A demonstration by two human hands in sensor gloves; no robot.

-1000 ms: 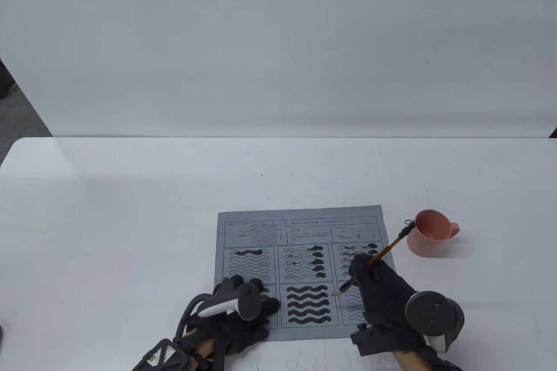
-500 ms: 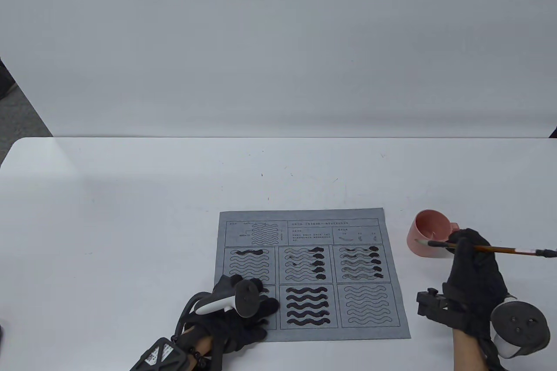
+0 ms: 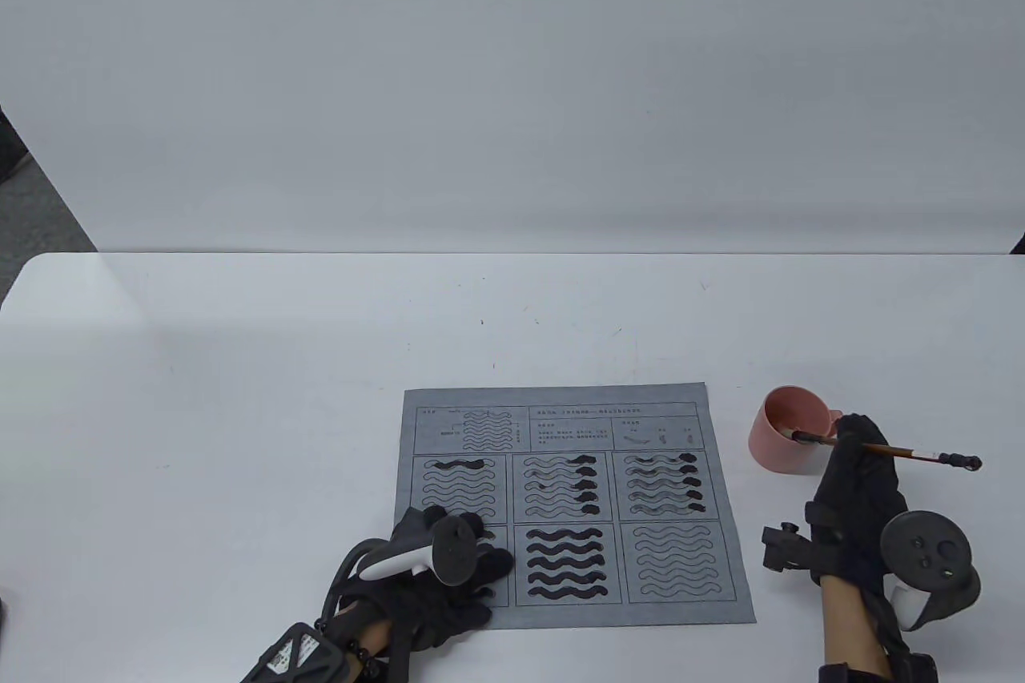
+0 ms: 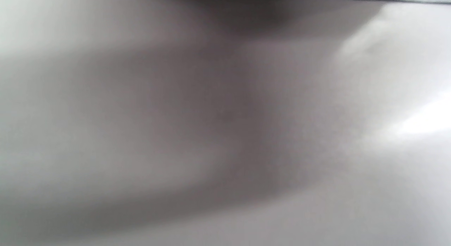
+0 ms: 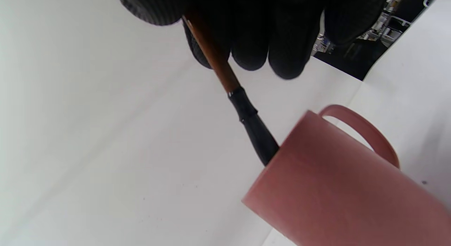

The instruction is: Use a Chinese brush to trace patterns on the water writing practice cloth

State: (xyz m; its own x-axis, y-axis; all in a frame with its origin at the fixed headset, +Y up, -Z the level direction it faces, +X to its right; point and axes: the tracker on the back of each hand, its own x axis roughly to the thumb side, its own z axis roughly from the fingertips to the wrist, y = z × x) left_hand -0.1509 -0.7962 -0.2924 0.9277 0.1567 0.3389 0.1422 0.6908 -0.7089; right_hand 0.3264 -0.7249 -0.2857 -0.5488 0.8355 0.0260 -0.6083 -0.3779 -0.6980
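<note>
Left of our right hand [image 3: 857,475], which pinches the brush [image 3: 881,449], its tip sits inside the cup [image 3: 781,431]; our left hand [image 3: 448,563] rests flat on the cloth [image 3: 572,411]

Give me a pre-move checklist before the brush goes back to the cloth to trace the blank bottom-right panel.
1. Brush grip: right hand pinches the brush by its handle. Ok.
2. Brush tip in the pink cup: the head passes over the rim and into it. Ok.
3. Tip wet: water level hidden. Cannot tell.
4. Cloth held: left hand rests on its bottom-left corner. Ok.
5. Bottom-right panel uncovered, outlines unfilled. Ok.
6. Cup upright, beside the cloth and apart from it. Ok.
</note>
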